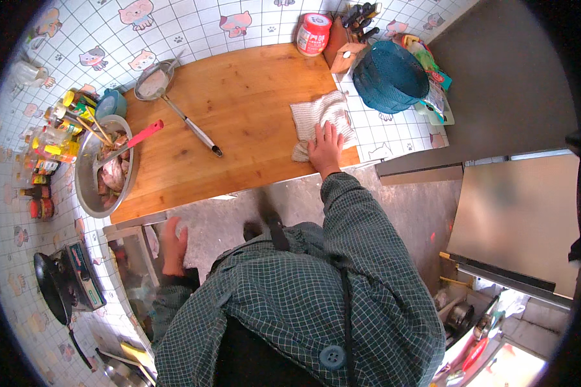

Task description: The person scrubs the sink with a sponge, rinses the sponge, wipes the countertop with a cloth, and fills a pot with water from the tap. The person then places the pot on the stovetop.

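Observation:
My right hand (326, 149) lies flat on a crumpled striped cloth (315, 113), its fingers extended over the cloth's near part. The cloth rests at the right end of a wooden board (242, 111). My left hand (174, 245) hangs in front of the counter's near edge, a little blurred and holding nothing. On the board's far left lies a long-handled metal strainer or ladle (190, 121) with something pale in its bowl. A metal basin (81, 191) of raw meat pieces stands at the left end, with a red-handled utensil (145, 134) and wooden chopsticks (94, 126) in it.
Behind the cloth stand a red-lidded jar (313, 36), a wooden knife block (341, 48) and a dark teal basket (389, 77). Several seasoning bottles (53, 150) line the left wall. A black pan (53, 290) sits by a portable stove (84, 278).

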Tool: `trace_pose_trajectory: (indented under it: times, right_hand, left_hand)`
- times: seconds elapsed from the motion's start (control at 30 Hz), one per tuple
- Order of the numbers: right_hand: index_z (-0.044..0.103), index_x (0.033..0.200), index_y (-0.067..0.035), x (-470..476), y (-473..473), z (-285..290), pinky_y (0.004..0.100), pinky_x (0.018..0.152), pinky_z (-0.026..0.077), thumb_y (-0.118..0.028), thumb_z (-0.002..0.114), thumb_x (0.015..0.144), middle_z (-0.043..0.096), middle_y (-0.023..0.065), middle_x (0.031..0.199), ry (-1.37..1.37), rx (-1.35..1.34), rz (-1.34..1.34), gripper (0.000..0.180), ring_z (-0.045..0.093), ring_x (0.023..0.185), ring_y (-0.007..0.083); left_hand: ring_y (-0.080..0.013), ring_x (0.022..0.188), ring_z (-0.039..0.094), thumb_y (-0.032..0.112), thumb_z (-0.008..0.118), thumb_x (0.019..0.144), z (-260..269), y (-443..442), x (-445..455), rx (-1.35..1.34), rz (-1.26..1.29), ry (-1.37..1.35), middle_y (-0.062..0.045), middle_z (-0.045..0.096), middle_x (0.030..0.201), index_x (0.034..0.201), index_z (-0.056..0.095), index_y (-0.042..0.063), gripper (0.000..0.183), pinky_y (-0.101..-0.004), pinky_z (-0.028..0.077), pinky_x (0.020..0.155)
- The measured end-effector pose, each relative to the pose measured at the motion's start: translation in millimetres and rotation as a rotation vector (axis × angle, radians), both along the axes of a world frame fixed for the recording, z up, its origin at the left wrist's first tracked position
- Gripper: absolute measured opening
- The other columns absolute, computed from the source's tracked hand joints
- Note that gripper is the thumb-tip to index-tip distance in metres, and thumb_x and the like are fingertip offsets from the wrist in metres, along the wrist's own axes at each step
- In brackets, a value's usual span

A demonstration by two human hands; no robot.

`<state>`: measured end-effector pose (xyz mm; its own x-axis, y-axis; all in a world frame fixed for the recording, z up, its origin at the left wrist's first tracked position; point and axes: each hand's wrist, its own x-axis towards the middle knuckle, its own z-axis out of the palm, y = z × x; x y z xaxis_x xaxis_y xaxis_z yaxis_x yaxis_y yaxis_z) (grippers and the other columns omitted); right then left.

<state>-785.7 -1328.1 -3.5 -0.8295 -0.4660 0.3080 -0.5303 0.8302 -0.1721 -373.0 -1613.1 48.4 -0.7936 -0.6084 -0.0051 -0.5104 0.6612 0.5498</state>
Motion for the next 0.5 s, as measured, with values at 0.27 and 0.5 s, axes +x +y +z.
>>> trace_pose_trajectory:
  times: [0.27,0.5]
  right_hand:
    - [0.043,0.131,-0.014,-2,-4,-1,0.0534,0.105,0.017,-0.039,0.051,0.082,0.029,0.0147,0.142,-0.031,0.021,-0.011,0.056,0.025,0.131,0.0329]
    - [0.043,0.130,-0.013,-1,-2,1,0.0536,0.105,0.018,-0.038,0.052,0.081,0.030,0.0157,0.141,-0.022,0.048,-0.031,0.056,0.026,0.130,0.0330]
  left_hand:
    - [-0.0397,0.125,0.034,0.016,0.070,0.070,-32,-35,-53,-0.165,-0.127,-0.063,-0.025,0.034,0.136,0.126,0.044,0.004,0.062,-0.0427,0.031,0.102]
    - [-0.0403,0.129,0.027,0.016,0.072,0.069,-13,-20,-61,-0.203,-0.210,-0.270,-0.025,0.029,0.139,0.127,0.042,0.002,0.067,-0.0424,0.026,0.106]
